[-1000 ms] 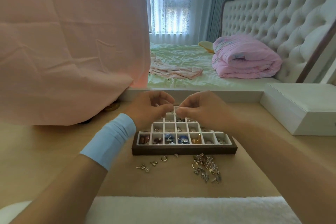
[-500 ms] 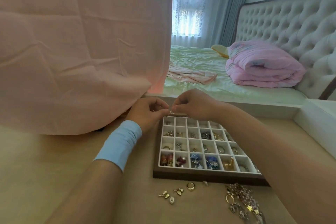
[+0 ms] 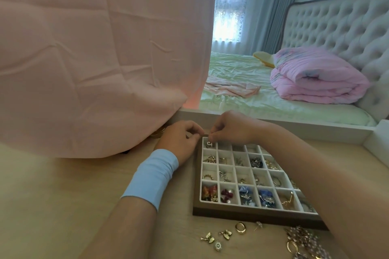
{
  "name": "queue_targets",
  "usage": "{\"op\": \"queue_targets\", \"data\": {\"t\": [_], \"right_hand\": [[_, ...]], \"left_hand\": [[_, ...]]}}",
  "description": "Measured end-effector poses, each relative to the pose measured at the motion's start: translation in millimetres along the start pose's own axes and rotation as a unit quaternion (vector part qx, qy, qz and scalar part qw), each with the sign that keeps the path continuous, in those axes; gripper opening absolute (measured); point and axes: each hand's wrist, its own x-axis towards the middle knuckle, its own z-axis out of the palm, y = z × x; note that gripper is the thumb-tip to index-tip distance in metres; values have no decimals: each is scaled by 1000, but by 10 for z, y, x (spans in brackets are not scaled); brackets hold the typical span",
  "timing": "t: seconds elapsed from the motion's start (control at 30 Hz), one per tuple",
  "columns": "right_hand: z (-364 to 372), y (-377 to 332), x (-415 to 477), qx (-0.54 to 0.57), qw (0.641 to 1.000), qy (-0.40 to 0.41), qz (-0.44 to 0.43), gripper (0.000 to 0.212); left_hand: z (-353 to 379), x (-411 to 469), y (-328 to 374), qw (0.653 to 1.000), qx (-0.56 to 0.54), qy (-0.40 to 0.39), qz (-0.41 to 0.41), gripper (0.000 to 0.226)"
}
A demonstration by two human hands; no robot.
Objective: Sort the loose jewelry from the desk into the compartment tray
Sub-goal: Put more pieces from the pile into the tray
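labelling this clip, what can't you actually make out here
All head view.
Whether the right hand pinches the sparkly piece or it lies in the far corner compartment of the tray: fingertips cover the contact.
Anything in the left hand: curled fingers hide it.
Tray's right columns: right forearm covers them.
Beaded pile: cut by bottom edge.
Gold object: mostly under pink cloth.

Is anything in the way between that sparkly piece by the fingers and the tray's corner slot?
Nothing visible. The right hand holds the sparkly piece right at the far-left corner slot of the tray.

Left hand (image 3: 179, 141), right hand (image 3: 230, 130), curled, fingertips close
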Motion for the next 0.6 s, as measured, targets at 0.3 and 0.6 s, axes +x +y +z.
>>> {"op": "queue_targets", "data": {"t": [0.3,0.6], "right_hand": [[61,-178,-11,-145,988,43,-8,12],[-36,-202,-245,-148,989,-24,-16,35]], "left_hand": [[-46,-89,23,998,48,-23,17,31],[-96,-136,103,984,151,-74,52,32]]}}
